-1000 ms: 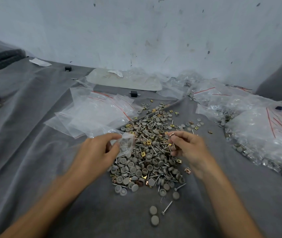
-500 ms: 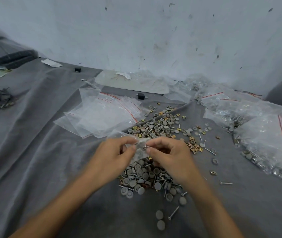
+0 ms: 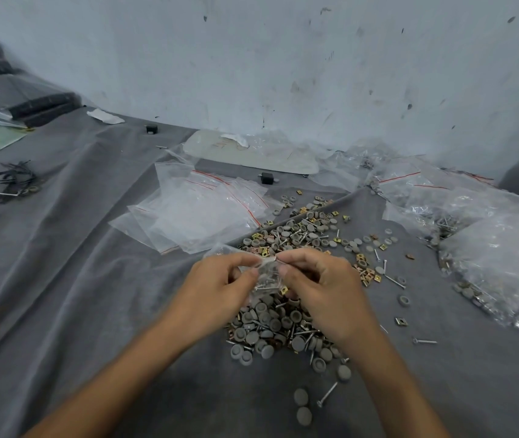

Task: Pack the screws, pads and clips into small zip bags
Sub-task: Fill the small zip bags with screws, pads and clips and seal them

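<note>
Two round grey pads [image 3: 302, 406] and a slim metal screw [image 3: 326, 395] are lying just nearer than the hands. The left hand [image 3: 220, 289] and right hand [image 3: 323, 289] are both pinching a crinkled clear zip bag [image 3: 267, 272] with screws inside, over a heap [image 3: 283, 320] of pads, screws and brassy square clips. Flat empty bags [image 3: 201, 213] are lying beyond the left hand.

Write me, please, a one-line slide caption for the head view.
Left hand and right hand pinch a small zip bag of screws over the loose hardware pile.
</note>
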Motion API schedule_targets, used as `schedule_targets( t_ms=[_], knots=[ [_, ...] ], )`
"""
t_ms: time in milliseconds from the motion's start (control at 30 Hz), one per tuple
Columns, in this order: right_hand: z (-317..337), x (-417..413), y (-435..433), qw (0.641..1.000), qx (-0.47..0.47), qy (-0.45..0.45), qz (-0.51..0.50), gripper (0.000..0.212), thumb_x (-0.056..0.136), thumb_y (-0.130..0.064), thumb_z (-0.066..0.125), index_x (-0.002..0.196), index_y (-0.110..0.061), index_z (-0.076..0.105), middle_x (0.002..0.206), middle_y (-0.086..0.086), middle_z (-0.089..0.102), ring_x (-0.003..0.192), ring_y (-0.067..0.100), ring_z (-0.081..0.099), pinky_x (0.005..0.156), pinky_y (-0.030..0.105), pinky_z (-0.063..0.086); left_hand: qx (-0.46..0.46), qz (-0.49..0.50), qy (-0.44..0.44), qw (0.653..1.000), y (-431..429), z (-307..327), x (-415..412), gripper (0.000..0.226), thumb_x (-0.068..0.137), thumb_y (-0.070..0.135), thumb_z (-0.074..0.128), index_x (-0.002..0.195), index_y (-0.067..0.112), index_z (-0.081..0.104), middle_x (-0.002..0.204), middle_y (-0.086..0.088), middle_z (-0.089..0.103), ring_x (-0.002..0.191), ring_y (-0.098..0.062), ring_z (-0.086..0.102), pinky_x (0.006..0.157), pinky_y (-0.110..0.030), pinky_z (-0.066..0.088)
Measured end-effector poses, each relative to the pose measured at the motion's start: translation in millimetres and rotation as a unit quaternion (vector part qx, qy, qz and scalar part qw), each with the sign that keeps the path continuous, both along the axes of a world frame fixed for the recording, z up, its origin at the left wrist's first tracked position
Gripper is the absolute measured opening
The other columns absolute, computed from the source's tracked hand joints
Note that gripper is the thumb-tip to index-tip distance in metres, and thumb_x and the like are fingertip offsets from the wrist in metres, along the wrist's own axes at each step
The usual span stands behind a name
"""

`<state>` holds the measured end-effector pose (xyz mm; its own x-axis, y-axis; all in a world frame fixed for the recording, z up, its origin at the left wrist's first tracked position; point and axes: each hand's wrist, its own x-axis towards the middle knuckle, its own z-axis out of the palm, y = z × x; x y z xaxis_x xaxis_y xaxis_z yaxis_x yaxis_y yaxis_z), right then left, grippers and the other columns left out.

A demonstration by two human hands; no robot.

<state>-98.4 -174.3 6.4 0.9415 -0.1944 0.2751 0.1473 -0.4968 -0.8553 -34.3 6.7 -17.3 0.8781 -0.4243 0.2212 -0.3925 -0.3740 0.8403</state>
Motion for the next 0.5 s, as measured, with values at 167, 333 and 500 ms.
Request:
schedule_targets(
  t_ms=[167,333,500],
  knots=[
    [5.6,-3.1,-9.1,0.999,-0.021,-0.032,-0.002,0.018,0.097,-0.018,0.067,0.102,-0.033,0.075,0.079,-0.014,0.072,0.066,0.006,0.066,0.062,0.022,0.053,-0.014,-0.005,0.014,1.000,0.6,-2.3,1.7,0.022,0.099,0.028,0.059,0.118,0.029,0.070,0.058,0.007,0.067,0.049,-0.003,0.059,0.059,-0.027,0.045],
    [11.8,-2.8,-2.3,0.948,0.298,-0.018,0.109,0.018,0.096,-0.015,0.059,0.097,-0.015,0.077,0.083,0.006,0.070,0.068,0.014,0.057,0.057,0.025,0.050,-0.007,-0.008,0.011,1.000,0.0,-2.6,0.1,0.023,0.100,0.026,0.058,0.121,0.027,0.069,0.057,0.009,0.067,0.050,0.001,0.060,0.060,-0.026,0.044],
    [2.9,2.0,12.7,0.916,0.376,0.052,0.132,0.020,0.100,-0.010,0.052,0.102,-0.004,0.071,0.086,0.010,0.068,0.070,0.015,0.058,0.058,0.025,0.050,-0.016,-0.010,0.025,1.000,-0.8,-1.2,-0.1,0.022,0.100,0.024,0.057,0.117,0.029,0.071,0.056,0.005,0.066,0.049,-0.002,0.060,0.060,-0.027,0.047]
  ],
)
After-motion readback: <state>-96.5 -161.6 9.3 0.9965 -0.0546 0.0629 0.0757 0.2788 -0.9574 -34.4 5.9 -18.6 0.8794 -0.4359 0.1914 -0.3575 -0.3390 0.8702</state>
